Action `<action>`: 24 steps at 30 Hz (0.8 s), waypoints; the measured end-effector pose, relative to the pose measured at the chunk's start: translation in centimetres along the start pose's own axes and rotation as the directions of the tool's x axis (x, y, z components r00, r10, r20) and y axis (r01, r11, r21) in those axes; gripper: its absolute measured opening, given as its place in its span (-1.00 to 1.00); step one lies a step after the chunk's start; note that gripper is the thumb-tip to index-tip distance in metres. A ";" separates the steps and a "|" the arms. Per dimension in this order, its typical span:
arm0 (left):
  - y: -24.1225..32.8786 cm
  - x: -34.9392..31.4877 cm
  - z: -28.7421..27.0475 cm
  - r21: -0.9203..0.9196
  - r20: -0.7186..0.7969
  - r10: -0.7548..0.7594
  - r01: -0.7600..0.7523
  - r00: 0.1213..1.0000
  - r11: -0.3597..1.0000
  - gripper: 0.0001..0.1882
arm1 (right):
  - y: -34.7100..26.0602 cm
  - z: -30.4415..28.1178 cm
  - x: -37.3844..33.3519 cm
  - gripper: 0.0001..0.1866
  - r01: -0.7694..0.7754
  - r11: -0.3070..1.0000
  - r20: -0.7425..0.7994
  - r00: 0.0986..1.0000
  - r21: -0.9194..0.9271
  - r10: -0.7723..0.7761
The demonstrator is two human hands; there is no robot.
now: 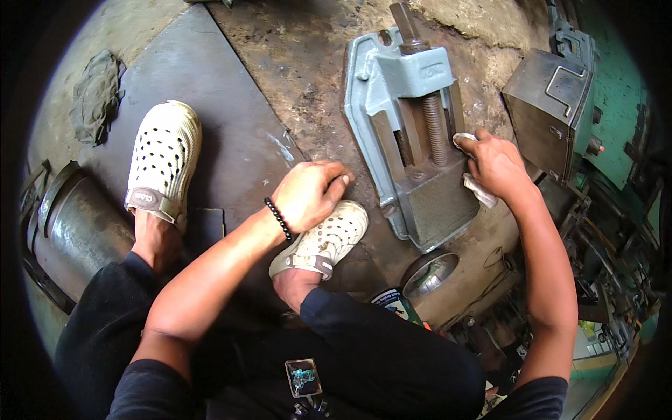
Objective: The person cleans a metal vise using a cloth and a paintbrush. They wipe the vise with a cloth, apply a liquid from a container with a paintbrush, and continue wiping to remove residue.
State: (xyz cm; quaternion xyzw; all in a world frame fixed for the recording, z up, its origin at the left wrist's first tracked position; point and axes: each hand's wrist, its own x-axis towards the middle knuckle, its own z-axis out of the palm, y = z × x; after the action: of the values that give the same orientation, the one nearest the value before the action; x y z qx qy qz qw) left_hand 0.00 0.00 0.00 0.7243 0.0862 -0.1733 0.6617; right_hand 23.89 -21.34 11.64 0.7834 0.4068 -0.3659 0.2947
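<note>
A grey-blue machine vise (413, 133) lies on the floor in front of me, with its threaded screw (435, 129) and bare metal slideways showing. My right hand (495, 162) is closed on a whitish rag (480, 191) at the vise's right side. Part of the rag shows at the fingertips, touching or very near the metal; the palm hides the rest. My left hand (313, 194) hangs loosely curled above my right shoe (323, 238), left of the vise. No object shows in its fingers, and a black bead bracelet (278, 218) circles that wrist.
A dark metal sheet (210, 77) covers the floor under my left shoe (164, 154). A crumpled dark cloth (96, 96) lies far left, above a metal cylinder (87, 217). On the right stand a metal box (546, 98) and cluttered parts. A round bowl (430, 274) and a can (393, 302) sit nearer me.
</note>
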 end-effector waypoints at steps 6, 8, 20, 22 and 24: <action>-0.3 0.0 -0.1 0.061 0.000 0.001 -0.001 1.000 0.998 -0.80 | 0.0 -0.3 -1.8 -0.52 -0.009 0.993 -0.147 0.989 0.120 0.027; -0.1 0.1 -0.2 0.055 0.006 0.002 -0.003 1.000 0.998 -0.80 | -0.1 -0.2 -0.8 -0.51 0.026 0.995 -0.171 0.985 0.092 -0.010; 1.1 0.2 0.4 0.046 0.010 0.038 -0.038 0.999 0.998 -0.79 | -0.5 -0.9 1.3 -0.67 -0.029 0.994 0.100 0.994 -0.105 0.039; 1.9 0.4 0.5 0.043 0.009 0.036 -0.037 0.999 0.998 -0.80 | 0.0 -1.7 -2.2 -0.67 -0.061 0.991 -0.074 0.995 0.120 0.070; 3.2 0.3 0.7 -0.017 0.030 0.025 -0.025 0.999 1.000 -0.79 | -0.5 -1.4 -5.8 -0.64 -0.056 0.916 -0.201 0.969 0.396 0.146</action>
State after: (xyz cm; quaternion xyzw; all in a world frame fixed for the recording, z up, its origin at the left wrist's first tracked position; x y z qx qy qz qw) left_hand 1.33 -1.10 2.83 0.7170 0.0685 -0.1752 0.6712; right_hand 21.65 -22.47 17.05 0.8829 0.3160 -0.3314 0.1041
